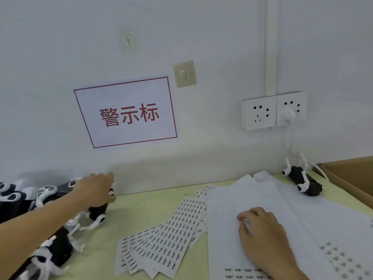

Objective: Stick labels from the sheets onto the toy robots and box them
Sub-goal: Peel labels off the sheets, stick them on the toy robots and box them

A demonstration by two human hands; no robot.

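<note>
My left hand point(96, 189) reaches to the left and grips a black toy robot with white legs point(99, 214) at the edge of a pile of such robots point(30, 201). More black-and-white robots point(58, 249) lie at the lower left. My right hand point(260, 229) lies on a large white label sheet point(232, 199), fingers curled down onto the paper. A fan of small label sheets point(173, 229) lies between my hands. One single toy robot point(302, 179) lies at the back right, next to a cardboard box point(351, 174).
The pale green table point(145, 205) ends at a white wall close behind. On the wall hang a red-framed sign point(127, 114), two hooks and a double socket point(274, 110) with a white plug and cable running down to the table.
</note>
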